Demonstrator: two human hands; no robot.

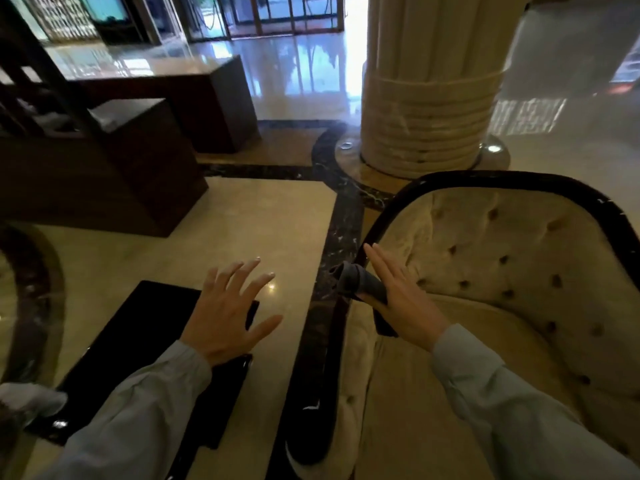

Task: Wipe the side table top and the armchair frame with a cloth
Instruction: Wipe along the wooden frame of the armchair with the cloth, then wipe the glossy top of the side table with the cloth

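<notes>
A grey cloth (360,284) is bunched around the glossy black frame (502,178) of a cream tufted armchair, on its left arm rail. My right hand (405,299) lies against the cloth with the fingers stretched forward along the rail, pressing it to the wood. To the chair's left stands a low black side table (138,323) with a shiny top. Above its right corner my left hand (228,313) hovers with the fingers spread and nothing in it. Both sleeves are pale grey.
A fluted cream column (429,98) rises just behind the armchair. Dark wooden counters (104,174) stand at the left on the polished marble floor. Something white and blurred (31,398) sits at the side table's near left corner.
</notes>
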